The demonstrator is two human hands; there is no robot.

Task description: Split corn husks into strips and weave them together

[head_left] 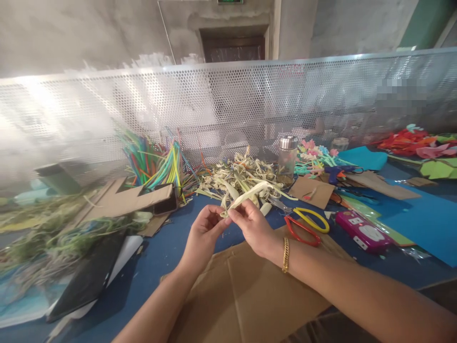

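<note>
A pale yellow-green strip [254,189], which looks like dried corn husk, is pinched between my two hands over the table. My left hand [205,228] closes its thumb and fingertips on the strip's near end. Close beside it, my right hand [253,226] grips the same strip, whose long end points up to the right. Just beyond my fingers lies a heap of similar husk strips [246,174]. Scissors with one red and one yellow handle [303,228] rest by my right hand. Under my forearms is a brown cardboard sheet [246,290].
A glass jar [287,159] with a metal lid stands behind the heap. Colourful pipe cleaners [157,162] are bunched at the back left. A magenta case [362,231] lies right, a black tablet-like slab [89,274] left. A perforated metal screen [228,105] borders the table.
</note>
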